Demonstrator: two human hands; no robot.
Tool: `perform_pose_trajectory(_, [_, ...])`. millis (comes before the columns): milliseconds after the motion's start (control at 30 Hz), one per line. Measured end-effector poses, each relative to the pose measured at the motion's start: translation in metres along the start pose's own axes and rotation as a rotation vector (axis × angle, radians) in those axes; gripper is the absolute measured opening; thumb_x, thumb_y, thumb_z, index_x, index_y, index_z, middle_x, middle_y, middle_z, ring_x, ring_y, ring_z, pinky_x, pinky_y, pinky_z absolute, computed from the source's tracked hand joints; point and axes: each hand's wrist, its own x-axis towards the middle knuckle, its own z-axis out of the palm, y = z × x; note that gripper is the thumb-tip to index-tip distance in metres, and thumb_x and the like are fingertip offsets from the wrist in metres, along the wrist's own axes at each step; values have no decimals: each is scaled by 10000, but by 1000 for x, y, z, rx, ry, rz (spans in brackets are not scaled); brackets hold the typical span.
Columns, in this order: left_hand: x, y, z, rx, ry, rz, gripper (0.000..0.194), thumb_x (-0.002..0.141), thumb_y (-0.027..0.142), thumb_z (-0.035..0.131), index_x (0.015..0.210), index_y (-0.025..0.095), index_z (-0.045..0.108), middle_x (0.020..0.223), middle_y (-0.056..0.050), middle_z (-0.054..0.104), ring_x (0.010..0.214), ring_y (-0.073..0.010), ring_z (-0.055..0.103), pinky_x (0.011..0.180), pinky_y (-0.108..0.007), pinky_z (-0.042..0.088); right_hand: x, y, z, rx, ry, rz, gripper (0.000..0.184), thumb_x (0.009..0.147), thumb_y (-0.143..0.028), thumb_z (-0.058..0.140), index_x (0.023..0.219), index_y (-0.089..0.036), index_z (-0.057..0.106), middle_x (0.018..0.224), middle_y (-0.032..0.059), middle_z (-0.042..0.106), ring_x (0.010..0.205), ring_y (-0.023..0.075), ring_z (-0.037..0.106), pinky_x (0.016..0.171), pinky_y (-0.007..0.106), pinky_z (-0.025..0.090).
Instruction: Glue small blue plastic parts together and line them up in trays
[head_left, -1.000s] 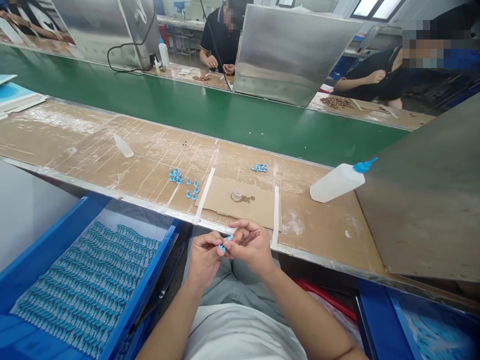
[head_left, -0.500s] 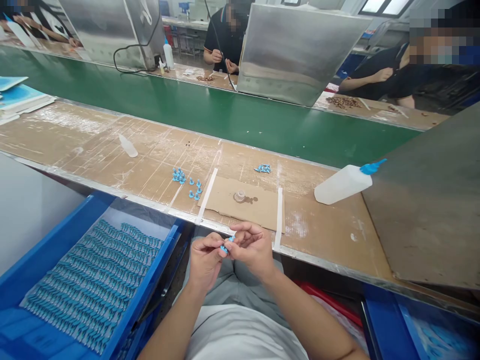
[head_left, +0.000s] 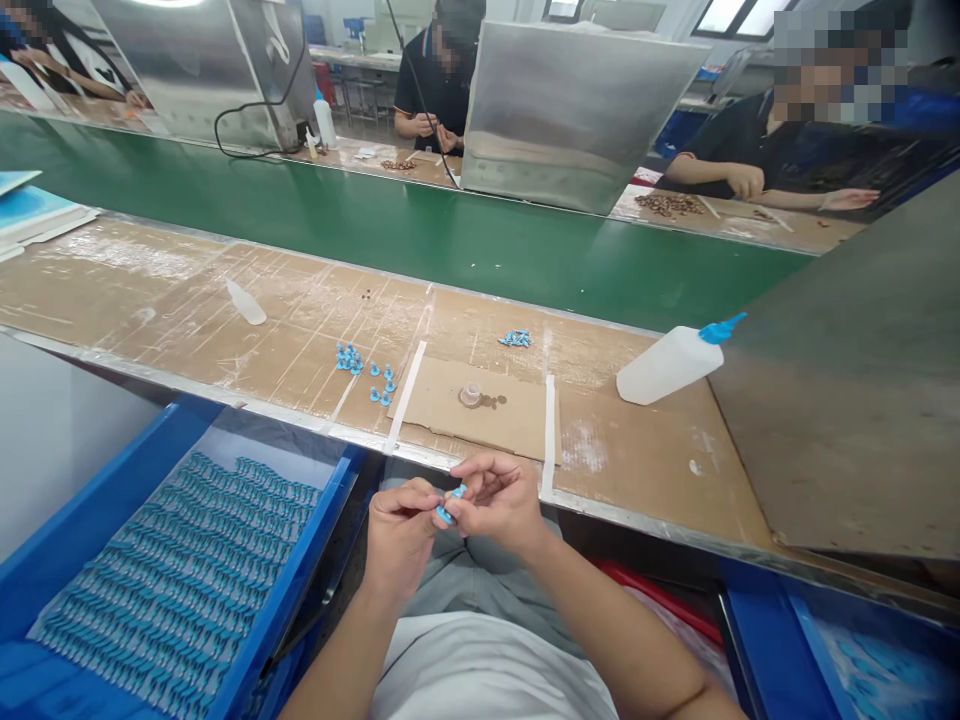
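My left hand [head_left: 400, 535] and my right hand [head_left: 499, 502] meet over my lap, just below the bench edge. Both pinch one small blue plastic part [head_left: 448, 505] between their fingertips. On the cardboard-covered bench [head_left: 135, 300] ahead lie a loose group of small blue parts [head_left: 366, 367] and a smaller heap [head_left: 517, 338]. A small clear cap [head_left: 471, 394] stands on a taped cardboard patch [head_left: 517, 410].
A blue bin [head_left: 112, 500] at my lower left holds rows of many blue parts. A white squeeze bottle [head_left: 671, 362] with a blue nozzle lies at right, beside a grey metal panel [head_left: 847, 400]. A green conveyor belt [head_left: 450, 235] runs behind the bench. Other people work across it.
My hands stay pinched together on the blue part, shifted slightly lower and left in view. A person across the belt has stretched an arm out.
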Motion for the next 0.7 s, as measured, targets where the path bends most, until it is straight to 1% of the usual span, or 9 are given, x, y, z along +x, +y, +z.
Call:
perform_pose_trajectory(100, [-3,1,5,58,51,29,159,581,138,803,686,242,744,646,12,650,575,-117,612,565,-282,546,-1,-1,3,30,67,-17,351,501,-264,865,782,-182,671,524,-20,643,363,123,580,344,186,486])
perform_pose_trajectory(167, [-7,-1,6,134,120,71,151,600,149,792,719,233,751,698,-11,680,646,-148,637,634,-319,557,-3,0,4,46,119,-56,362,501,-282,870,781,-189,660,527,-20,648,359,133,586,347,198,497])
perform_pose_trajectory(233, [-11,-3,6,214,190,120,157,621,158,780,760,227,758,765,-33,703,737,-177,654,694,-336,557,-4,1,5,51,156,-101,369,509,-284,869,795,-193,655,530,-19,653,359,137,589,357,206,507])
perform_pose_trajectory(333, [-16,-6,7,290,213,173,172,650,174,762,812,231,761,799,-42,710,786,-195,658,714,-340,553,-6,3,4,14,166,-159,337,543,-279,854,803,-196,657,539,-10,662,374,145,601,374,219,518])
perform_pose_trajectory(433, [-20,-5,11,345,213,205,190,673,181,747,856,232,759,801,-41,705,786,-186,650,694,-308,545,-9,3,3,-80,194,-246,275,582,-244,829,800,-197,666,555,-4,671,424,155,626,436,245,552])
perform_pose_trajectory(533, [-23,-2,19,380,248,204,210,682,203,744,892,218,755,822,-45,698,783,-173,638,700,-287,535,-11,5,2,-218,249,-366,237,618,-200,796,822,-207,676,579,1,686,493,173,660,511,272,583])
perform_pose_trajectory(633, [-26,-1,26,359,306,200,228,667,227,759,895,221,753,811,-37,690,770,-165,633,721,-289,535,-13,9,2,-383,326,-489,260,622,-171,784,852,-234,679,605,-3,701,530,187,676,535,287,594])
perform_pose_trajectory(700, [-26,-3,27,339,330,204,234,652,235,771,885,231,753,797,-28,688,772,-165,636,734,-296,538,-13,12,2,-456,362,-545,283,616,-165,784,864,-251,679,597,-14,700,530,188,676,530,287,592])
